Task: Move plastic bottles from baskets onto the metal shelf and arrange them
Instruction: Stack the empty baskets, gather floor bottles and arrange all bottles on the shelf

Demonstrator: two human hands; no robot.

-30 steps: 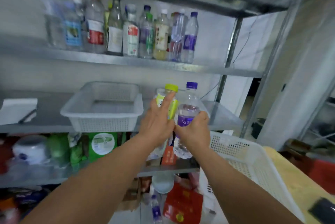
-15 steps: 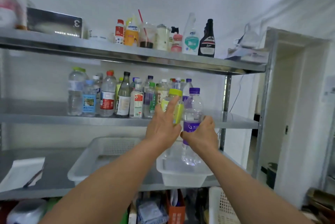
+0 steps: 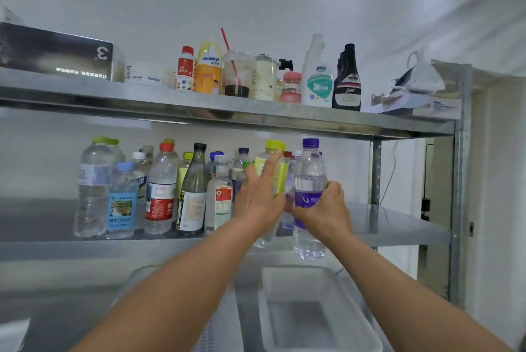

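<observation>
At the shelf [image 3: 398,226] edge, left hand [image 3: 257,200] clasped the yellow bottle [image 3: 274,169], right hand [image 3: 324,210] the purple bottle [image 3: 309,178]; either base could likely topple crowded neighbours.

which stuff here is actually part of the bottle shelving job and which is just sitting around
Part of the job:
- yellow-capped bottle in left hand
- purple-capped bottle in right hand
- row of bottles on the middle shelf

Just lying about:
- cleaning products on the top shelf
- black box
</observation>
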